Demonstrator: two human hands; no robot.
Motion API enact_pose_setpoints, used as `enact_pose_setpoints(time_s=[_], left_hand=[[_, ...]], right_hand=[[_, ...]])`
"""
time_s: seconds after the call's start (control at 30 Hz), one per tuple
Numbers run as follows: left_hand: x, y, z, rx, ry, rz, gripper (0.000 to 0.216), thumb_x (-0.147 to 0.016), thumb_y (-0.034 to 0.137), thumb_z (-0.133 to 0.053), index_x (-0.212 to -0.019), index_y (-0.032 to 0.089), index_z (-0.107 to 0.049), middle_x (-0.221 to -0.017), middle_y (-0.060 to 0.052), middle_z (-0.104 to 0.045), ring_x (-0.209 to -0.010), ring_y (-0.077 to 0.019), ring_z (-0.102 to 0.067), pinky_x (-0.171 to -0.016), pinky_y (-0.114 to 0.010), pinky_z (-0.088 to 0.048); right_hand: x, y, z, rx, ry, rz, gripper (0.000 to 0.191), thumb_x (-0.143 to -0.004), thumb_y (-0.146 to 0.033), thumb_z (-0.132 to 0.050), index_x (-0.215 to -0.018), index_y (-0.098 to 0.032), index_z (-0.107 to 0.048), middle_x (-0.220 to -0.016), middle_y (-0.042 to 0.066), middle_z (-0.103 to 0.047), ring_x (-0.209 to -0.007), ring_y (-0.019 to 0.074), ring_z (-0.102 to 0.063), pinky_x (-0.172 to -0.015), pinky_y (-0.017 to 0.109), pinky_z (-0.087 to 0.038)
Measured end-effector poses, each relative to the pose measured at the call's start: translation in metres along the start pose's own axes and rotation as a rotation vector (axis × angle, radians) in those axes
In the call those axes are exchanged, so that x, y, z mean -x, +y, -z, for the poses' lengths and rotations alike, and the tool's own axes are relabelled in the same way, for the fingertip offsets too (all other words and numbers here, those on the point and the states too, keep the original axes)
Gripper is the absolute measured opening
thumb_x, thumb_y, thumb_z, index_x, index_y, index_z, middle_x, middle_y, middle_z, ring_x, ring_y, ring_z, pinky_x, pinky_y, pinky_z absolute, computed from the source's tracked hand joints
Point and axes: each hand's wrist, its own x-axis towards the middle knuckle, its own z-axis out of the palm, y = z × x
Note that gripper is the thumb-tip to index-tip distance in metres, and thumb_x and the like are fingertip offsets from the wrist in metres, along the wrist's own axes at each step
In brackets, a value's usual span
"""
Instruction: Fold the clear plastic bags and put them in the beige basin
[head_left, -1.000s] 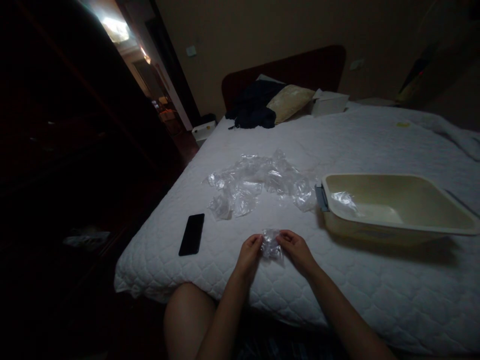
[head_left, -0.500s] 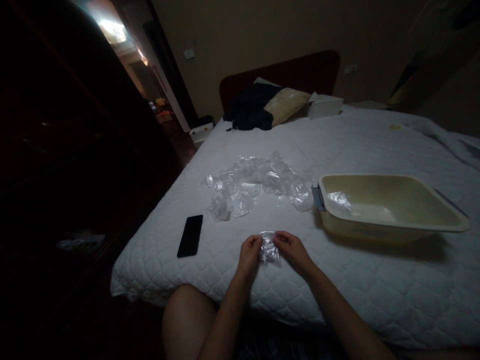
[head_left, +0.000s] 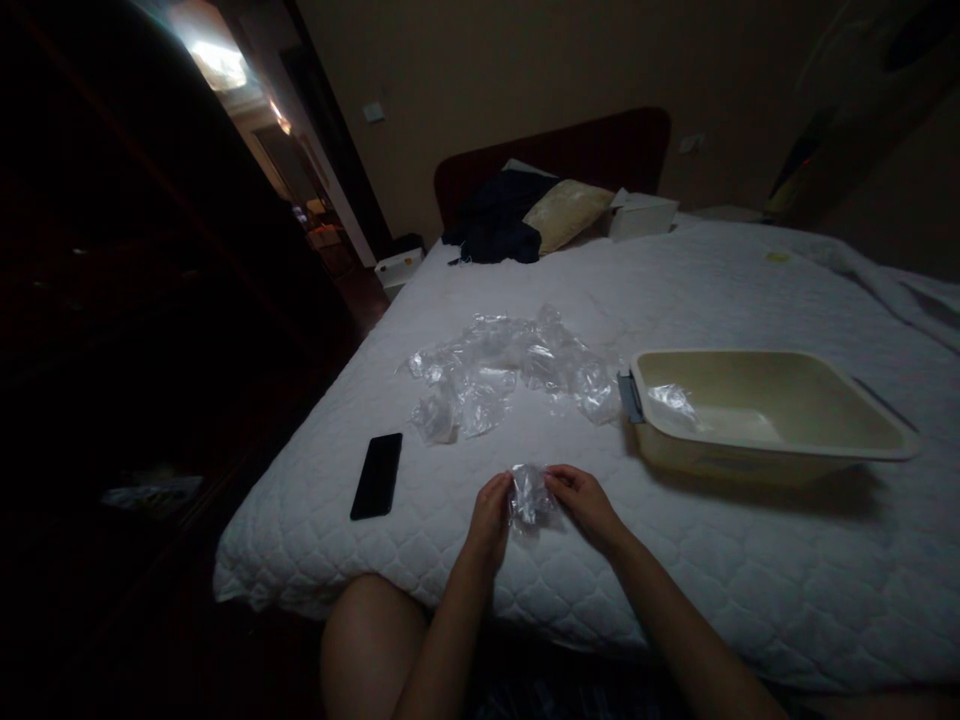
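Between my two hands is a small clear plastic bag (head_left: 529, 497), crinkled and shiny, held just above the quilted bed cover. My left hand (head_left: 492, 512) pinches its left edge. On the opposite side, my right hand (head_left: 583, 500) grips the upper right edge between thumb and fingers. Farther up the bed lies a loose spread of crumpled clear plastic bags (head_left: 491, 375). To the right stands a cream plastic bin (head_left: 772, 455) with grey handles, and one clear bag (head_left: 675, 403) rests inside it at the left end.
A black phone (head_left: 376, 476) lies on the bed left of my hands. Dark clothing (head_left: 499, 215), a beige pillow (head_left: 566, 213) and a white box (head_left: 643, 217) are near the headboard (head_left: 555, 145). The bed's left edge drops to a dark floor.
My hands have drawn slightly apart at the bag, which looks more spread and crinkled now. The whole view has shifted a little. The bin, phone and loose bags stay in place.
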Motion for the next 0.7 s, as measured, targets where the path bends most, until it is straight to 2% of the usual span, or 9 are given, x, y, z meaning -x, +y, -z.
enact_pose_setpoints(time_s=[0.13, 0.27, 0.43, 0.57, 0.7], left_hand=[[0.001, 0.001, 0.0, -0.001, -0.01, 0.024, 0.022, -0.064, 0.035, -0.066, -0.07, 0.014, -0.061, -0.07, -0.002, -0.06, -0.067, -0.0126, -0.053, -0.063, -0.022, -0.041], [0.0, 0.0, 0.002, -0.002, 0.035, 0.029, 0.021, -0.068, 0.033, -0.061, -0.08, 0.017, -0.063, -0.084, -0.004, -0.062, -0.078, -0.0143, -0.056, -0.066, -0.022, -0.043], [-0.003, -0.001, 0.003, 0.026, -0.006, 0.067, 0.026, -0.067, 0.036, -0.062, -0.084, 0.017, -0.061, -0.081, -0.005, -0.064, -0.075, -0.0156, -0.06, -0.067, -0.026, -0.046], [-0.002, 0.003, 0.001, 0.085, -0.066, 0.109, 0.031, -0.067, 0.037, -0.063, -0.086, 0.013, -0.058, -0.08, -0.008, -0.065, -0.073, -0.0175, -0.062, -0.072, -0.032, -0.048], [0.001, 0.007, -0.004, 0.095, -0.036, 0.111, 0.027, -0.065, 0.033, -0.064, -0.081, 0.013, -0.057, -0.077, -0.009, -0.067, -0.073, -0.0197, -0.064, -0.076, -0.036, -0.049]], right_hand=[[0.0, 0.002, 0.001, 0.011, 0.034, 0.033, 0.032, -0.06, -0.044, -0.067, -0.077, -0.016, -0.064, -0.069, 0.003, -0.065, -0.063, 0.0161, -0.057, -0.06, 0.027, -0.044], [-0.001, 0.001, 0.002, -0.02, 0.054, 0.062, 0.03, -0.062, -0.043, -0.066, -0.077, -0.017, -0.065, -0.071, 0.003, -0.065, -0.065, 0.0161, -0.057, -0.063, 0.028, -0.044], [-0.002, -0.012, 0.007, -0.031, 0.125, 0.074, 0.034, -0.059, -0.046, -0.067, -0.074, -0.016, -0.065, -0.067, 0.002, -0.064, -0.06, 0.0151, -0.055, -0.058, 0.027, -0.043], [-0.001, -0.042, 0.025, -0.002, 0.214, 0.12, 0.034, -0.054, -0.045, -0.071, -0.071, -0.016, -0.065, -0.059, 0.001, -0.061, -0.054, 0.013, -0.052, -0.052, 0.025, -0.04], [0.004, -0.097, 0.055, 0.027, 0.325, 0.221, 0.033, -0.054, -0.044, -0.07, -0.073, -0.018, -0.065, -0.057, -0.001, -0.059, -0.051, 0.0109, -0.049, -0.05, 0.024, -0.039]])
